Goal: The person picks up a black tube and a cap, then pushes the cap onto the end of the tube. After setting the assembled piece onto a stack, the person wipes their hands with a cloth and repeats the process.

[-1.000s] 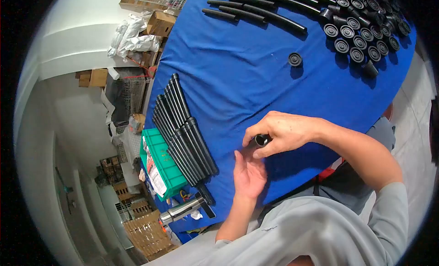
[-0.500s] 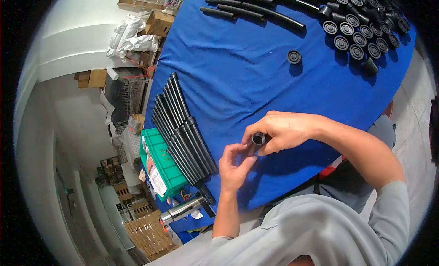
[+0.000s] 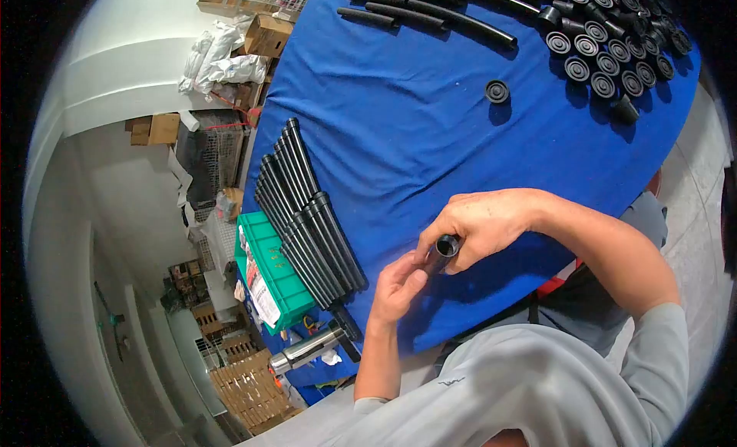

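A short black tube (image 3: 440, 256) stands tilted between my hands, its round open end facing up at me. My right hand (image 3: 485, 223) is closed around the tube near that open end. Lower on the tube, the fingers and thumb of my left hand (image 3: 396, 287) are wrapped around its side. The tube's far end is hidden by the hands. To the left, a bundle of long black tubes (image 3: 307, 224) lies in rows on the blue cloth (image 3: 414, 147). One round black cap (image 3: 497, 91) sits alone above my right hand.
A green crate (image 3: 278, 272) holding papers stands left of the tubes, with a steel flask (image 3: 307, 350) beside it. Many black ringed end pieces (image 3: 603, 84) cluster at the top right. Black foam sleeves (image 3: 426, 14) lie along the top. Cardboard boxes (image 3: 267, 37) are beyond the table.
The tube's open end has moved slightly right and down and tilts more. My left hand has shifted right, its thumb and fingers closing in against the tube.
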A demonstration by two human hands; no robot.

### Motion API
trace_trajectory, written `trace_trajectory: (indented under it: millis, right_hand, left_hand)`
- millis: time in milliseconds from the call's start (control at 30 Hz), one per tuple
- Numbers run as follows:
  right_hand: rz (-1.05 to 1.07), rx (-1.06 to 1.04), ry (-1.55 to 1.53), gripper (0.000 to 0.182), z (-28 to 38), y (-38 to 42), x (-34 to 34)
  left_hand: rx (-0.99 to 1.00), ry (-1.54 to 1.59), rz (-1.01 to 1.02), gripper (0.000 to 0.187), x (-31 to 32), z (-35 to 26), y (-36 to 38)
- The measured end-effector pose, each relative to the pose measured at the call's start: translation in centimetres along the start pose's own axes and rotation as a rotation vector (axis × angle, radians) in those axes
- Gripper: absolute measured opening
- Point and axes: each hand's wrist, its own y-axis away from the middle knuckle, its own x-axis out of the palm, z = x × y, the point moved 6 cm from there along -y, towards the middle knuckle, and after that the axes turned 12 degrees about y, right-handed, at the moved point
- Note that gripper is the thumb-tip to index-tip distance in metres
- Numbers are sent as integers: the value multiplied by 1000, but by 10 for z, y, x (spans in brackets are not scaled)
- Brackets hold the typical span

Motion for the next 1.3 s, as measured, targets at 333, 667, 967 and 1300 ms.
trace_trajectory:
  millis: [333,667,967,1300]
  right_hand:
    - [29,-86,-89,32,1,-1,10]
    - [-268,16,213,79,-9,7,-14]
    - [-484,-123,158,45,-3,5,-26]
    - [-379,76,218,28,4,8,-31]
  left_hand:
    - [14,-128,120,36,3,0,1]
    - [275,819,-172,32,-7,-21,-17]
    - [58,1230,-221,38,1,15,-22]
    - [585,-844,-474,40,29,-56,-13]
